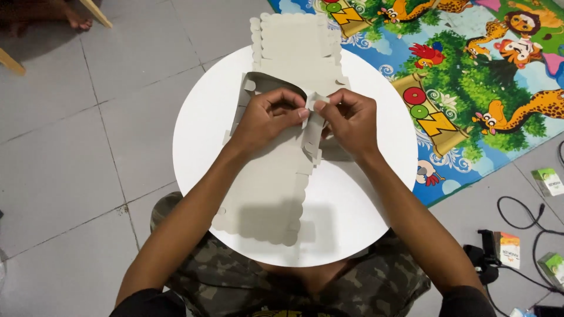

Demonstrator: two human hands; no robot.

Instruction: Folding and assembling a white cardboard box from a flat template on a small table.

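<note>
A round white tabletop [364, 211] stands low over a floor of pale grey tiles [88, 147], its smooth surface matte and bare apart from the work on it. To the right lies a bright play mat [470, 76] printed with cartoon animals and green trees.

On the tabletop lies a flat grey cardboard cut-out [264, 199], stiff and dull, with scalloped edges; it runs from the near edge to the far edge and overhangs there. One panel near the middle curls upward.

The left hand [267, 117] and right hand [349, 120] meet over the middle of the sheet. The fingers of both are closed in a pinch on a small tab [312, 101] of the cardboard, thumbs and forefingers nearly touching each other.

On the floor to the near right lie black cables [523, 220], a black device [484, 258] and small green and white packets [547, 181]. At the far left a wooden leg [97, 13] stands beside another person's bare foot [76, 22].
</note>
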